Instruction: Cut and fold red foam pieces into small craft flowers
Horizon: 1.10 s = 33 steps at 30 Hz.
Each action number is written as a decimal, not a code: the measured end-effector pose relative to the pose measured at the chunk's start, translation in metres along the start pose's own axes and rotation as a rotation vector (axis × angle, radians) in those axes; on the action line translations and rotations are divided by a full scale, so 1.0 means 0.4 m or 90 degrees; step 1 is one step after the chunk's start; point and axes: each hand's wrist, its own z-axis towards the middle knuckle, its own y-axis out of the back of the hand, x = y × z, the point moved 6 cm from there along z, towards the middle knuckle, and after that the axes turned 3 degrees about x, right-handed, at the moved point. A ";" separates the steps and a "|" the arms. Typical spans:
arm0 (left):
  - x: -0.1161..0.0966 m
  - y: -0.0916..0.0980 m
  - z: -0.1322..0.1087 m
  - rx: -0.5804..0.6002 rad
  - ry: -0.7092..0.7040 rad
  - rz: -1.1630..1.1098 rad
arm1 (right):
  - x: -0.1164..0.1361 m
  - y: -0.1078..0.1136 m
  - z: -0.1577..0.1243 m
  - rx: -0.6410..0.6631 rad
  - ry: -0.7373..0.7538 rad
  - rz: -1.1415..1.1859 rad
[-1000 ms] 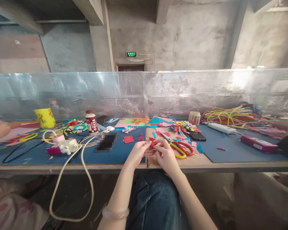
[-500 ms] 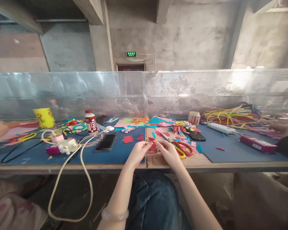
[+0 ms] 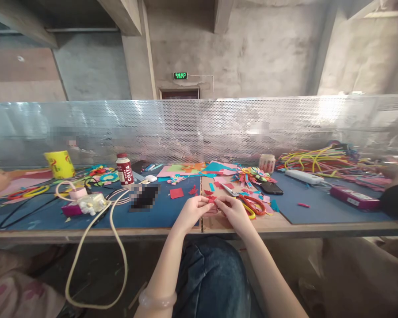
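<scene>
My two bare hands meet just above the near edge of a work table (image 3: 172,235), fingertips almost touching. Between them is a small piece of red paper (image 3: 212,199), so it lies in neither hand's reach alone: my left hand (image 3: 191,213) pinches it from the left, my right hand (image 3: 235,213) from the right, thumbs close together and both grips narrow. The paper sits about equally near each hand. Fingers cover much of it, and I cannot tell which way its long side runs.

Just beyond my left hand, a flat red square (image 3: 177,193) and a crumpled red scrap (image 3: 193,190) lie on the blue mat (image 3: 167,212). Close by my right hand are scissors (image 3: 258,206) with red and yellow handles, blades pointing away from me and leftward; they crowd that side. Behind them is a many-coloured paper flower (image 3: 244,176), with a black phone (image 3: 271,188) to its right. Nothing stands between my hands and the red paper. Farther left stands a dark red bottle (image 3: 124,171).
</scene>
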 end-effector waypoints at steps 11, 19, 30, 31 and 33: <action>-0.007 0.008 -0.003 -0.043 -0.001 0.018 | -0.017 -0.003 0.005 0.036 0.035 -0.002; -0.006 0.013 -0.003 -0.052 -0.027 0.053 | -0.008 -0.010 0.001 0.062 0.010 0.016; -0.014 -0.013 -0.007 -0.004 -0.008 0.099 | -0.007 -0.002 0.004 0.021 0.036 0.039; -0.015 -0.015 -0.008 0.001 -0.010 0.100 | -0.007 0.000 0.003 0.012 0.034 0.042; -0.015 -0.017 -0.008 0.015 -0.012 0.097 | -0.007 0.002 0.003 0.001 0.022 0.058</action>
